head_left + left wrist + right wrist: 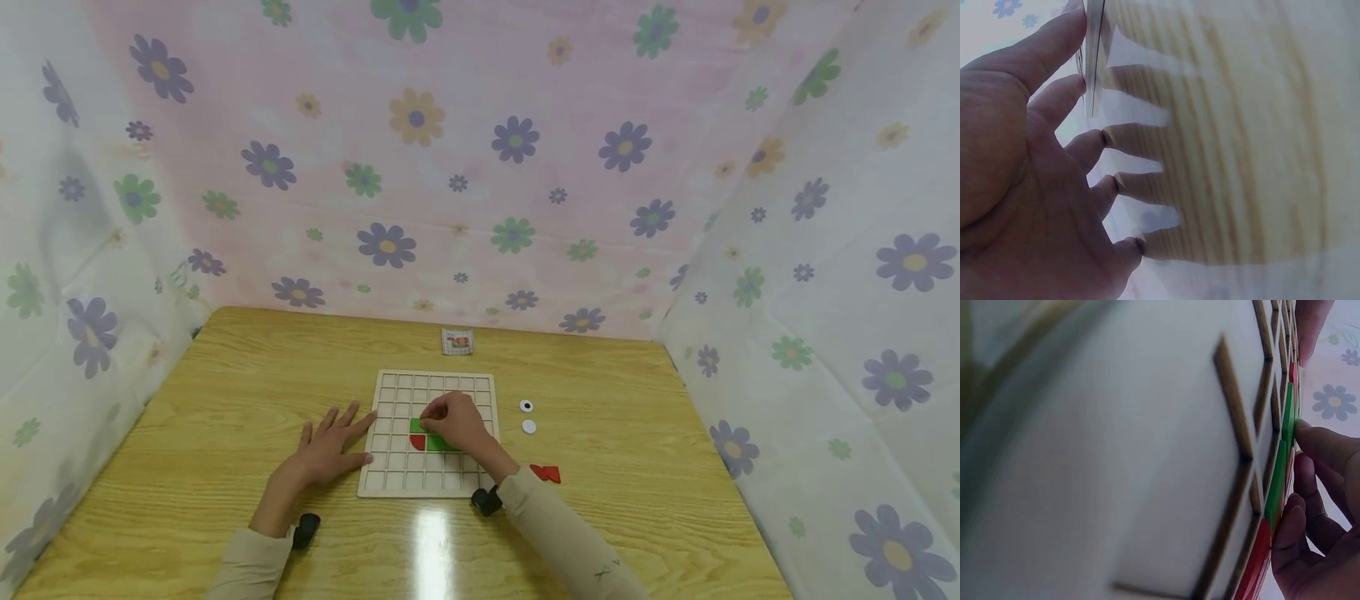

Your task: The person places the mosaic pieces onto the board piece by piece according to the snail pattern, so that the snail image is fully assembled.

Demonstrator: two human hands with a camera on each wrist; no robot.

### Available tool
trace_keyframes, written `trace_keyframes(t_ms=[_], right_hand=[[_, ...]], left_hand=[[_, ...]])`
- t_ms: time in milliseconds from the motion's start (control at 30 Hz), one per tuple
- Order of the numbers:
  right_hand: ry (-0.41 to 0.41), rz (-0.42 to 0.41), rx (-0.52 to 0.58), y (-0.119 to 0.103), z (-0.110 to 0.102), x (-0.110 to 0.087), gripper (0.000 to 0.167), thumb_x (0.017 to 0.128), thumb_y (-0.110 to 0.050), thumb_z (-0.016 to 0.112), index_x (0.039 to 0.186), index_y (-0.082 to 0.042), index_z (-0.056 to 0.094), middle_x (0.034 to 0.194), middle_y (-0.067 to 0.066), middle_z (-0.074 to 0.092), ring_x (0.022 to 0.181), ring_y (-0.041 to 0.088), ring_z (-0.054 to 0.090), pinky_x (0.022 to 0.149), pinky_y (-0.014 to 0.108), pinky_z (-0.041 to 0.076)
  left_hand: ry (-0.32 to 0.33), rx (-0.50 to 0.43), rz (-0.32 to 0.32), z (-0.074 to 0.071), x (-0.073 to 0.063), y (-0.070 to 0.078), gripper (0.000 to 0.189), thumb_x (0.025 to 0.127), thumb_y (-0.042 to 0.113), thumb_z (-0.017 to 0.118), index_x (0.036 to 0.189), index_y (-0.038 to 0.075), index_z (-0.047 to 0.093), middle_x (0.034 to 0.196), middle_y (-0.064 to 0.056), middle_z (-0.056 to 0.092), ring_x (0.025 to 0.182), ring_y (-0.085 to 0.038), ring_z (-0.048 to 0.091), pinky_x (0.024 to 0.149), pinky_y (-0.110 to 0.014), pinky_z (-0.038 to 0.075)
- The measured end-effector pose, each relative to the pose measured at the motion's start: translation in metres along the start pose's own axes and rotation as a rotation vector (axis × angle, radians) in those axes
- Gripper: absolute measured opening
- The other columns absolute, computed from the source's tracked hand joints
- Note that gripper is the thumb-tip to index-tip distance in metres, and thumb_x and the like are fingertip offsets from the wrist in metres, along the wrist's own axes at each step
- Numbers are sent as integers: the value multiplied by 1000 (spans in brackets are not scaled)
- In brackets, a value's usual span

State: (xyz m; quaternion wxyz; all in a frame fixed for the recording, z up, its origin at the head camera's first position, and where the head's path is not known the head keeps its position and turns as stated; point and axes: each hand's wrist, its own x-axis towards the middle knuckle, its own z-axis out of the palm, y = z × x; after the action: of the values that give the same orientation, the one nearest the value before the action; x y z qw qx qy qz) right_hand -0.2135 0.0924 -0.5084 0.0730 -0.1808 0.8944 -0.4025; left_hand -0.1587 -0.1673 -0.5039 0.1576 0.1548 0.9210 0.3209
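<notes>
A pale wooden grid board [390, 481] lies on the table. My right hand [459, 423] is over its middle, thumb and index finger pinching a green piece [416, 425] at the surface. Just below that piece sits a red quarter-round piece [417, 442], with another green piece [435, 443] beside it, partly under the hand. The right wrist view shows the thumb against a green piece [1288, 409] and a red piece [1256, 565] nearer the camera. My left hand [324, 454] rests on the table with fingers spread, thumb and index fingertips at the board's left edge.
Right of the board lie a white disc with a black dot [527, 406], a plain white disc [528, 427] and red pieces [552, 474] close to the right sleeve. A small picture card [457, 342] lies behind the board. Flowered cloth [450, 192] hangs around the table [600, 392].
</notes>
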Motion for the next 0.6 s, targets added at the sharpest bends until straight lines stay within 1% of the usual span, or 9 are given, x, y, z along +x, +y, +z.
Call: trace_keyframes(t_ms=[200, 300, 367, 500, 600], right_hand=[[-27, -5, -17, 3, 0, 2, 6, 92, -15, 77, 90, -10, 80, 85, 0, 74, 72, 6, 62, 67, 24, 51], [-34, -20, 32, 6, -2, 1, 7, 94, -14, 75, 96, -8, 79, 92, 2, 74, 78, 7, 65, 72, 24, 53], [-9, -51, 82, 7, -5, -2, 10, 95, -13, 73, 100, -6, 79, 97, 4, 74, 81, 10, 66, 74, 26, 54], [79, -110, 178, 9, -13, -13, 14, 97, -13, 70, 103, -3, 78, 98, 8, 74, 80, 14, 65, 72, 27, 55], [121, -106, 228, 11, -19, -25, 12, 97, -14, 71, 100, -6, 78, 97, 7, 72, 80, 13, 62, 71, 24, 53]], left_hand=[[4, 12, -5, 1, 2, 0, 72, 97, 36, 69, 157, 11, 40, 166, -27, 17, 150, -58, 5, 108, -82, 0], [7, 12, 2, 2, 2, 0, 72, 97, 37, 69, 157, 11, 40, 166, -27, 17, 149, -59, 5, 108, -83, 1], [6, 8, 4, 2, 2, 0, 72, 97, 37, 69, 157, 11, 40, 166, -27, 17, 149, -59, 5, 108, -82, 0], [9, 6, 12, 1, 2, 0, 72, 97, 36, 69, 157, 10, 40, 166, -28, 17, 149, -59, 5, 108, -82, 0], [11, 1, 16, 1, 2, -2, 72, 96, 36, 70, 157, 9, 40, 166, -28, 16, 149, -60, 5, 107, -83, -1]])
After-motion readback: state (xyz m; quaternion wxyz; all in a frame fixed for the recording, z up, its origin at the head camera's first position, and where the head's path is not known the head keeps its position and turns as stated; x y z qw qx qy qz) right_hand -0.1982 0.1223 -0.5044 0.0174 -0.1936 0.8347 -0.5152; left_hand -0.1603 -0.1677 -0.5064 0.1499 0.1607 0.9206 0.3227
